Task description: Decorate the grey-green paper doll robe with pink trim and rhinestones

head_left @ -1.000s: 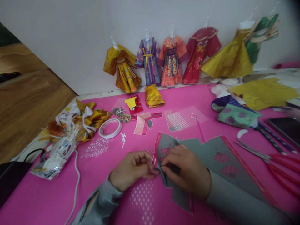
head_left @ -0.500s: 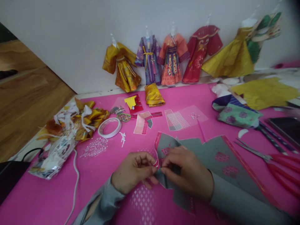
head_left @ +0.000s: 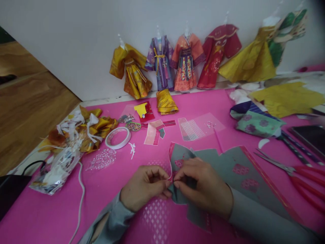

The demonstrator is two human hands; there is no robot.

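A grey-green garment cutout with pink patterned patches and a red-pink border lies on the pink table, its near-left part lifted and bent. My left hand pinches the pink edge of this piece between thumb and fingers. Close beside it, my right hand pinches the same piece, thumb against forefinger, with fingertips almost touching those of the left. Part of the cutout is hidden under the right hand and forearm. Whether anything small is between the fingertips I cannot make out.
Red-handled scissors lie open at the right, near a dark phone. A tape roll, a rhinestone sheet and cut scraps lie beyond my hands. Several doll dresses lean on the wall. A white cable runs at left.
The left fingers have curled in closer under the cutout's edge, and its lifted part has shifted slightly. Both hands stay in nearly the same place; the view has moved a little.
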